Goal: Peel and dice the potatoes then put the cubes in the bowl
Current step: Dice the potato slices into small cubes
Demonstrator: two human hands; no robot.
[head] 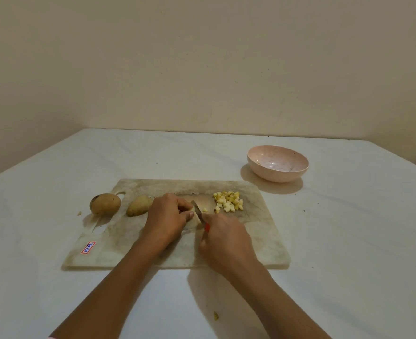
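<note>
**Cutting close to holding fingers; bowl not yet filled**

Found left hand curled over a potato piece, mostly hidden, near the middle of the cutting board. Found right hand clenched round the red handle of a knife, with blade angled down just beside the left thumb.

Judged main hazard: slipping off the piece into thumb or fingertips, given so little gap. Judged second hazard: sweeping the diced cubes, heaped toward the board's far right corner, off the far edge.

Noted one stray cube just beyond the blade. Noted a partly peeled potato close against the left hand, and an unpeeled potato at the board's left edge, likely to roll if nudged.

Located bowl on the table beyond the board's far right corner, showing no cubes inside. Logged open board toward the near edge and near right corner; little room leftward.
</note>
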